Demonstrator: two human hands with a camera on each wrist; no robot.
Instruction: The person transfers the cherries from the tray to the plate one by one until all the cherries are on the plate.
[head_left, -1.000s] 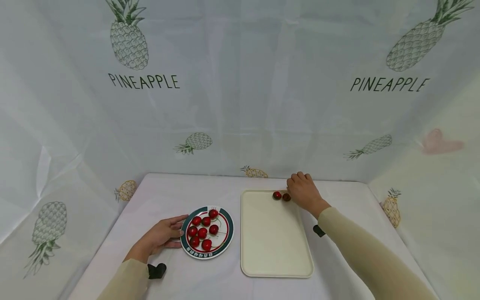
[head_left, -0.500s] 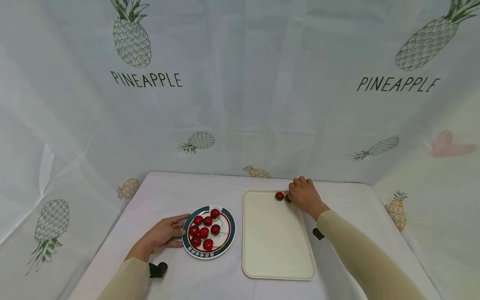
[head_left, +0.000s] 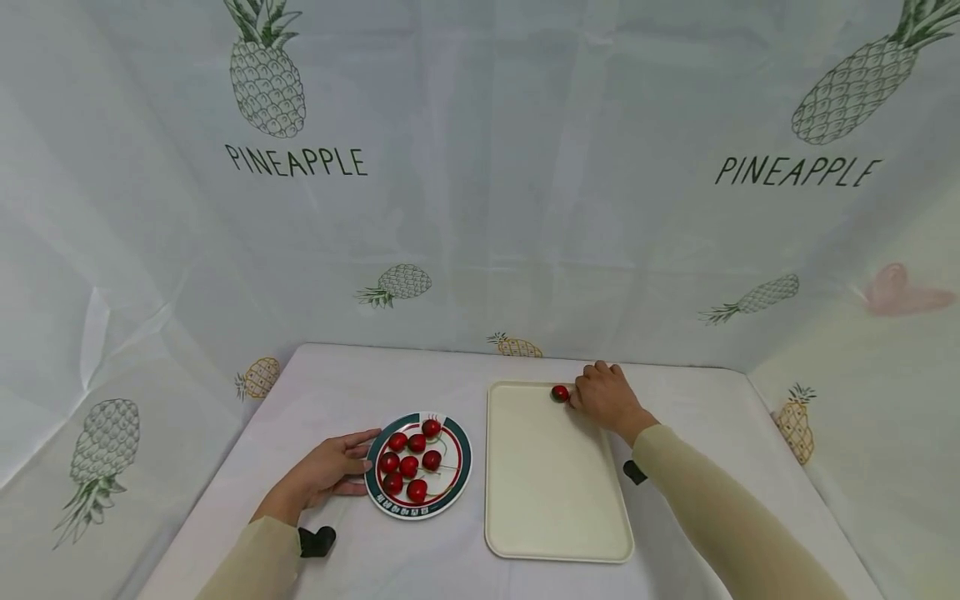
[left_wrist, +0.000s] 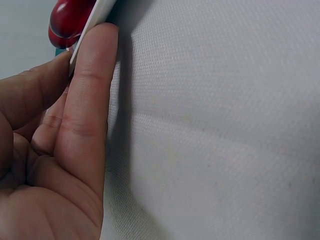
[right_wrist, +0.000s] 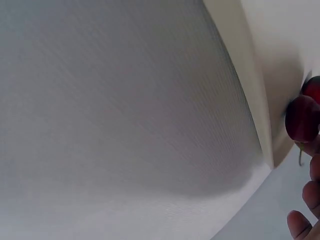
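My left hand [head_left: 326, 471] pinches the left rim of a round plate [head_left: 464, 467] with a dark green band. Several red cherries [head_left: 408, 467] with stems lie on it. The left wrist view shows the thumb above the plate's edge [left_wrist: 95, 17] and a finger beneath. At the far right corner of a cream rectangular tray [head_left: 558, 500], my right hand [head_left: 609, 402] has curled fingers at a dark cherry [right_wrist: 301, 120], which the hand covers in the head view. Just left of those fingers a red cherry [head_left: 559, 393] sits on the tray.
A white cloth [head_left: 337, 392] covers the table. Behind it hangs a pale curtain [head_left: 480, 208] printed with pineapples. A narrow strip of cloth separates plate and tray. Black heart-shaped pieces [head_left: 317, 542] show at both wrists.
The right hand has come slightly left and nearer, now covering the dark cherry that lay visible beside the red one. The left hand stays at the plate; the whole view has shifted a little.
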